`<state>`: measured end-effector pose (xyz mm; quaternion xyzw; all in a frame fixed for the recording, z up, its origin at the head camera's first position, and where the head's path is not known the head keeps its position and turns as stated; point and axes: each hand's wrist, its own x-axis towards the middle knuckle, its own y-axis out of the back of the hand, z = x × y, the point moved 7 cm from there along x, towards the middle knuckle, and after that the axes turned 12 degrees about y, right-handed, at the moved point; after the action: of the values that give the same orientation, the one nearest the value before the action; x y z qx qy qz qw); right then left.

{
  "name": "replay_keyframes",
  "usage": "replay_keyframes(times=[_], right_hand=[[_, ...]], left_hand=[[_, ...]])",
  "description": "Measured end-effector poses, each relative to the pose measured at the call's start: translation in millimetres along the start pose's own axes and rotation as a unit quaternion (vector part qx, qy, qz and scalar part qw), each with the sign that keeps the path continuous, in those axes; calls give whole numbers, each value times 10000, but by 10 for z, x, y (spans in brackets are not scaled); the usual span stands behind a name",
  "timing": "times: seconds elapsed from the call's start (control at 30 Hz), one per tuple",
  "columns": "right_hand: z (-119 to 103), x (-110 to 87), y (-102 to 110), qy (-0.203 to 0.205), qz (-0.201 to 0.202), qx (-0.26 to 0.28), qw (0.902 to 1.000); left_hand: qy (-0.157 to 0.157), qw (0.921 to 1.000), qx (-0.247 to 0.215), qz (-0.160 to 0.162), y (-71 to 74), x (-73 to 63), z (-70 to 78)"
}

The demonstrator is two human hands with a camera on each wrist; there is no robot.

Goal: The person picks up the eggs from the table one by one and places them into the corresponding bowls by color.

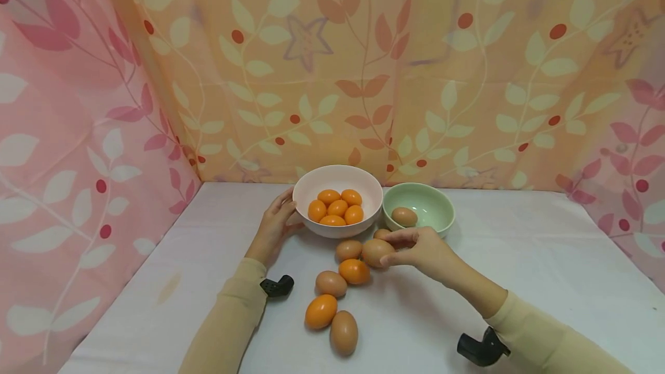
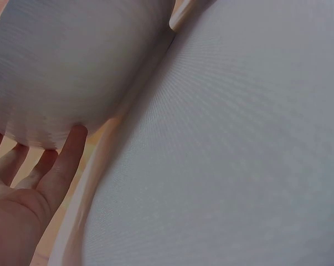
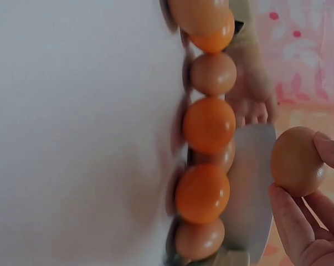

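My right hand [image 1: 423,253] pinches a brown egg [image 3: 297,160] between thumb and fingers, lifted off the table in front of the green bowl [image 1: 443,212]. One brown egg [image 1: 404,216] lies inside that bowl. My left hand [image 1: 275,224] touches the left side of the pale pink bowl [image 1: 337,173], its fingertips against the outer wall in the left wrist view. Several smooth orange egg-shaped pieces [image 1: 337,208] lie in the pink bowl. Brown eggs and orange pieces alternate in a line on the table, including a brown egg [image 1: 344,333] and an orange piece [image 1: 321,311] at the near end.
The two bowls stand side by side at the back of the white-covered table [image 1: 208,281]. A patterned curtain [image 1: 332,74] hangs close behind them, and pink cloth [image 1: 93,149] closes the left side. A black wrist device [image 1: 277,286] sits at each sleeve cuff.
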<state>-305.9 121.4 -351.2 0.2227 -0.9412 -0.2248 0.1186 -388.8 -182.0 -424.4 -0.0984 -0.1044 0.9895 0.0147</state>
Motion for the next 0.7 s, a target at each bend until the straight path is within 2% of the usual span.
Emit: replay_keyframes(times=[0.3,0.53,0.7], right_hand=[[141,41,312,-268,270,-54,9993],[213,125,546,-333,604,-560,9960],[298,191,667,-541,753,-599,9939]], left_hand=[[-40,10000,48,21,-13,-26,18],[-15,10000,23,76,-3,-26,21],[-49,10000,3,58,-6,-19,18]])
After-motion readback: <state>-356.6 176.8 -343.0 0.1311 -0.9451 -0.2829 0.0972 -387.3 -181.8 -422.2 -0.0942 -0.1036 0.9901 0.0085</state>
